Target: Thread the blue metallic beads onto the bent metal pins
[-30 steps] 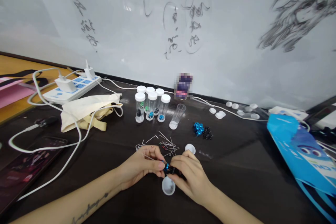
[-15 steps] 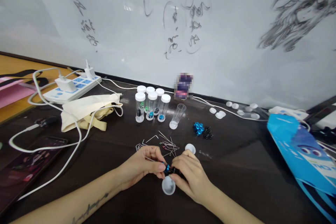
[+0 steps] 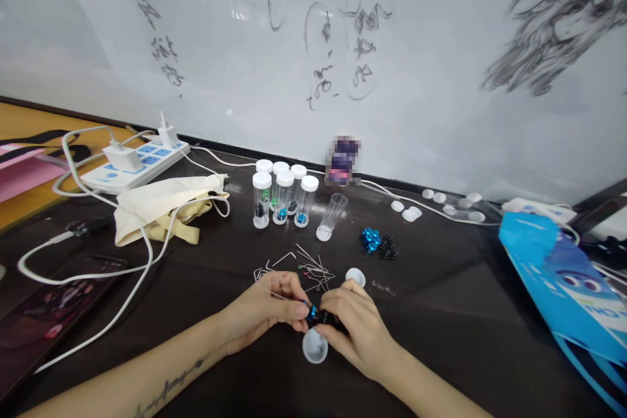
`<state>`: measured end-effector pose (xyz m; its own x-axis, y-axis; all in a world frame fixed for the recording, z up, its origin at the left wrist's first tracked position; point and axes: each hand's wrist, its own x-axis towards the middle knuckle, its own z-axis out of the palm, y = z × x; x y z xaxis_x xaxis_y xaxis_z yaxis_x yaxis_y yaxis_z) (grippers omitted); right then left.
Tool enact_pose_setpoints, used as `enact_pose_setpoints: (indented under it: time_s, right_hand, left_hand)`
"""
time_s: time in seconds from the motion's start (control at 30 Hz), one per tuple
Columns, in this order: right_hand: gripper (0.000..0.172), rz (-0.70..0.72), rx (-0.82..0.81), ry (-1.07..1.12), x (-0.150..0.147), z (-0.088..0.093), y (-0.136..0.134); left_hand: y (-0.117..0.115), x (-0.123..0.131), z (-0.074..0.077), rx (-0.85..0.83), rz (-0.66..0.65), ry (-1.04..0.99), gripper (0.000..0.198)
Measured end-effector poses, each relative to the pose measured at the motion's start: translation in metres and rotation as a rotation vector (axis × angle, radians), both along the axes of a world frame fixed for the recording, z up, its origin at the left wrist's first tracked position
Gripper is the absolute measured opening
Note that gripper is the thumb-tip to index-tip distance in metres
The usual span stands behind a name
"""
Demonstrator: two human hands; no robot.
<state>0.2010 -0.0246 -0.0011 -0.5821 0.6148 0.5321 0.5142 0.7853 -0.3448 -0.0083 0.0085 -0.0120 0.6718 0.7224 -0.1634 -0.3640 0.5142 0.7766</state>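
Observation:
Between thumb and fingers, my left hand (image 3: 279, 305) pinches a small blue metal part (image 3: 312, 312), and a thin metal rod shows across that hand. My right hand (image 3: 353, 326) is closed on a small black piece (image 3: 324, 317) that meets the blue part; its exact kind is too small to tell. Just below the fingertips sits a white round cap (image 3: 315, 346) with small dark bits in it. Thin metal pins and hex keys (image 3: 316, 269) lie beyond my hands. Another white cap (image 3: 355, 276) rests behind my right hand.
Several capped clear tubes (image 3: 284, 199) stand behind, beside an open clear tube (image 3: 332, 217). Blue parts (image 3: 371, 240) and black screws (image 3: 388, 248) lie to the right. A power strip (image 3: 142, 163), cloth pouch (image 3: 166, 206) and phone (image 3: 59, 313) are left; a blue bag (image 3: 553, 281) is right.
Almost nothing differs. Both hands stay in the same place, with the blue part and the black piece turned very slightly between the fingertips.

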Motion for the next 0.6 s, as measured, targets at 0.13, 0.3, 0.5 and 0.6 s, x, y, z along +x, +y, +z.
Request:
enact_pose_setpoints:
  time_s: [0.13,0.3,0.5,0.6]
  right_hand:
    - [0.012,0.004,0.048,0.016,0.0005,-0.0019,0.0001]
    - [0.010,0.022,0.016,0.019,0.0009,-0.0012,0.0002]
    - [0.009,0.004,0.000,-0.001,0.0012,-0.0016,0.0009]
    - [0.008,0.013,0.036,0.013,0.0009,-0.0022,0.0013]
  left_hand:
    - [0.0011,0.0000,0.0006,-0.008,0.019,-0.010,0.016]
    - [-0.0005,-0.0004,-0.0008,0.014,-0.003,0.008,0.018]
    - [0.0001,0.0000,-0.0007,0.014,0.003,0.015,0.018]
    - [0.0005,-0.0002,-0.0003,0.005,0.013,0.008,0.018]
